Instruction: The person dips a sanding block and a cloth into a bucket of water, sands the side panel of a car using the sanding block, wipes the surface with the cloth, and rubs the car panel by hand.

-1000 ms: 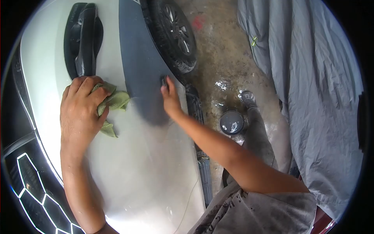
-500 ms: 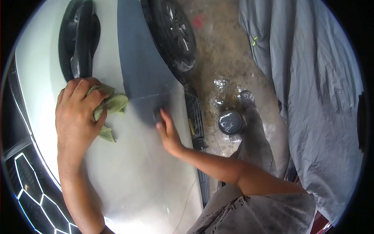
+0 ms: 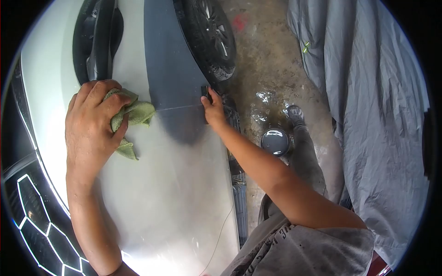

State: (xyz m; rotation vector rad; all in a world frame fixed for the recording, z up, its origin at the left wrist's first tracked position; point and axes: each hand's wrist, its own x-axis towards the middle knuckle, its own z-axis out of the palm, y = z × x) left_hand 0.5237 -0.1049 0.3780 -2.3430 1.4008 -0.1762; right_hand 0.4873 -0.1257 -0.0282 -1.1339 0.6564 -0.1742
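Observation:
My left hand (image 3: 92, 124) rests on the pale car body below the dark recess. Its fingers are closed on a green cloth (image 3: 140, 113), whose loose folds spread past the thumb. My right hand (image 3: 214, 109) grips a small black block (image 3: 205, 93) between thumb and fingers. The block is at the wheel-side edge of the dark grey patch (image 3: 170, 76), close to the wheel arch. A thin light line crosses the patch beside this hand. The pale car panel (image 3: 170, 193) around the patch looks dull and smeared.
A tyred wheel (image 3: 218, 41) sits beyond the panel edge. On the wet concrete floor (image 3: 262, 69), a round bucket (image 3: 275, 141) of liquid stands beside my shoe (image 3: 296, 114). A grey cover (image 3: 368, 115) hangs along the right. Hexagonal lights reflect in dark glass (image 3: 43, 221).
My right hand has moved with the block from the lower end of the dark patch up and right to its edge. My left hand stays on the cloth. The view has shifted slightly.

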